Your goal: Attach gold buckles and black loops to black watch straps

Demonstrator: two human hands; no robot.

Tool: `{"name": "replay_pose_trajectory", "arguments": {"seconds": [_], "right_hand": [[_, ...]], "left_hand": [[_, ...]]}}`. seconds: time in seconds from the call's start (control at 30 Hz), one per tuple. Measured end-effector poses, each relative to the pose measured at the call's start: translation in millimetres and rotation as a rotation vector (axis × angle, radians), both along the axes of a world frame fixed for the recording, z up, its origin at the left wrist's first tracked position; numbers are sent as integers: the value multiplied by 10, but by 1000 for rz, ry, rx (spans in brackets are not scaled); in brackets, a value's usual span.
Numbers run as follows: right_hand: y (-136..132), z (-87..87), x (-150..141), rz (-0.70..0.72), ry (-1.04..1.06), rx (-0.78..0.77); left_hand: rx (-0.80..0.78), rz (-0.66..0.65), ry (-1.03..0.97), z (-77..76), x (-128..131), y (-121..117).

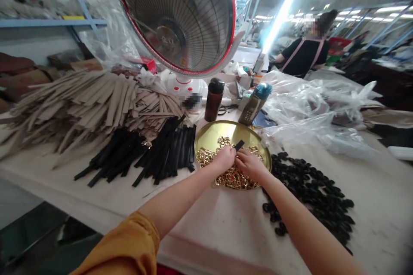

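Observation:
My left hand (226,159) is closed on a short black strap (239,145), whose end sticks up between my hands. Pressed close beside it, my right hand (250,164) pinches at the same strap; what lies between the fingertips is hidden. Both hands are above a round gold tray (211,132). Many small gold metal buckles (237,179) lie heaped in the tray under them. Left of the tray are black straps (174,150) laid side by side, and another bundle of black straps (116,154). Right of it, many small looped black pieces (312,184) spread over the table.
A big fan (180,17) with a red rim stands behind the tray. Two bottles, one brown (214,101) and one with a teal lid (256,105), are at the tray's far edge. Beige strips (80,99) pile up left, plastic bags (309,107) right. A person (305,53) is farther back.

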State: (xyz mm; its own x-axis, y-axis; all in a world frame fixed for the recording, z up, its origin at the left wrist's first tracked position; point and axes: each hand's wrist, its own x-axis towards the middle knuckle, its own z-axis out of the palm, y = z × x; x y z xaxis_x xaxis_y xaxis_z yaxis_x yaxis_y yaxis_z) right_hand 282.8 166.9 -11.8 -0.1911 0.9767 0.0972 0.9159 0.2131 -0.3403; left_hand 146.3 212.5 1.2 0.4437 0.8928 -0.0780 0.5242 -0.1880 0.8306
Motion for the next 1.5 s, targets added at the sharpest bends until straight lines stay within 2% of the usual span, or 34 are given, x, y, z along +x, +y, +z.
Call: {"name": "replay_pose_trajectory", "arguments": {"seconds": [0.17,0.27,0.33,0.43,0.53,0.7,0.8,0.9,1.0,1.1,1.27,1.4,1.5], "right_hand": [[-619,143,-282,-47,-124,171],[-828,151,-548,-38,-195,113],[-865,128,-725,-39,-216,73],[-820,81,-916,-73,-195,72],[-767,49,-993,-105,-140,68],[-774,54,-986,-166,30,78],[-855,94,-971,-218,194,62],[-1035,149,-990,-220,367,-2],[-1261,197,-1049,-227,695,-102],[-1436,221,-1130,-312,1026,-161],[-1580,213,-1243,-509,1164,-144],[-1624,172,-1304,-468,1219,-233],[-1645,127,-1322,-490,1236,-165]], "left_hand": [[-7,-70,-211,361,-185,-249],[-41,-118,-313,518,-396,-397],[-70,-131,-341,545,-576,-520],[-113,-116,-342,470,-874,-744],[-167,-95,-334,314,-1134,-967],[-248,-48,-332,84,-1332,-1146],[-273,-39,-346,57,-1352,-1136],[-302,-54,-365,96,-1334,-1134],[-382,-150,-399,128,-1271,-1203],[-424,-216,-394,122,-1194,-1322],[-439,-116,-406,91,-1146,-1454],[-457,-39,-488,92,-1143,-1485],[-441,-42,-464,98,-1141,-1510]]}}
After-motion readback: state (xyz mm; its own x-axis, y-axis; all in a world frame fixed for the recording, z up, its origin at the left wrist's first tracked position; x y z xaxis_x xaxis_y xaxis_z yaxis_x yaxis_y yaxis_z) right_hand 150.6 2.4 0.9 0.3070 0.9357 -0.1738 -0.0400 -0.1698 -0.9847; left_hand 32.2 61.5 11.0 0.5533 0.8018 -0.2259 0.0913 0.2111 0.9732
